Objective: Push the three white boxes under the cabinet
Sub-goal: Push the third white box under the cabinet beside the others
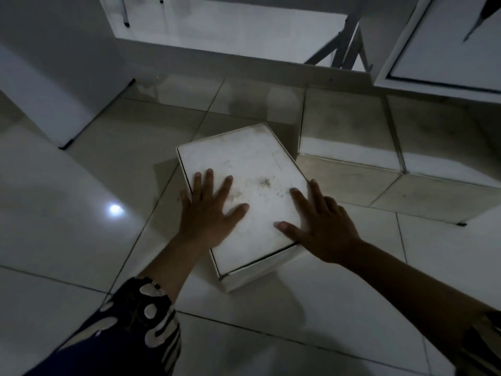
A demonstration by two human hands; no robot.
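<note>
Left hand (210,213), right hand (322,226): fingers splayed flat on white box (244,169) lid, grasping nothing.

Pale glossy floor tiles (67,240) with thin dark grout lines fill the view, dim and smudged further back. A small bright light spot (115,209) reflects on a tile at left. At the top, grey metal legs (345,42) stand crossed, and a thin leg (125,12) ends in a dark foot.
</note>
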